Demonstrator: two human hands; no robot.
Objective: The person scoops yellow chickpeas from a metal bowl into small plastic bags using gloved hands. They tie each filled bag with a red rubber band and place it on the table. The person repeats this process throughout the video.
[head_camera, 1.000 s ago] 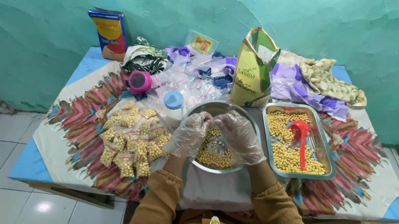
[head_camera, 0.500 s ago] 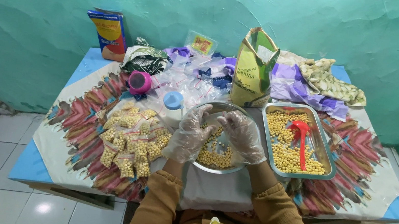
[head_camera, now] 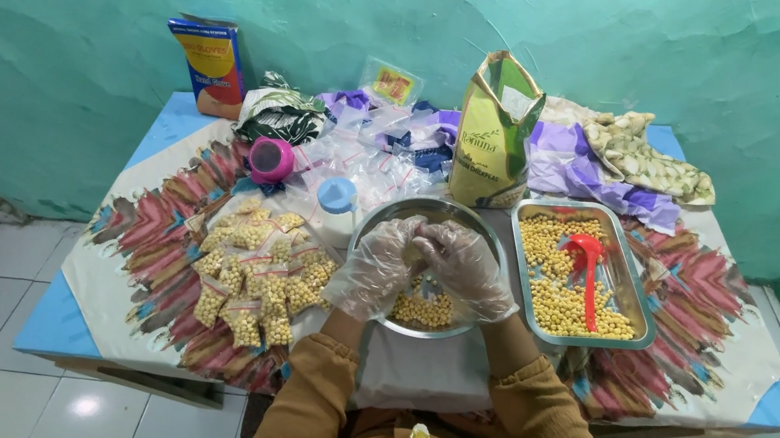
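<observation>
While both hands hang over the round metal bowl [head_camera: 380, 216] at the centre of the frame, the left hand [head_camera: 373, 269] and the right hand [head_camera: 466, 269] each wear a thin clear glove. Their fingers are bent inward and meet over the yellow kernels [head_camera: 423, 311] in the bowl; what they pinch between them I cannot tell. To the right lies a rectangular metal tray [head_camera: 637, 302] with more kernels and a red scoop [head_camera: 588, 267]. To the left, small filled bags [head_camera: 254, 273] lie in a heap on the table [head_camera: 173, 115].
</observation>
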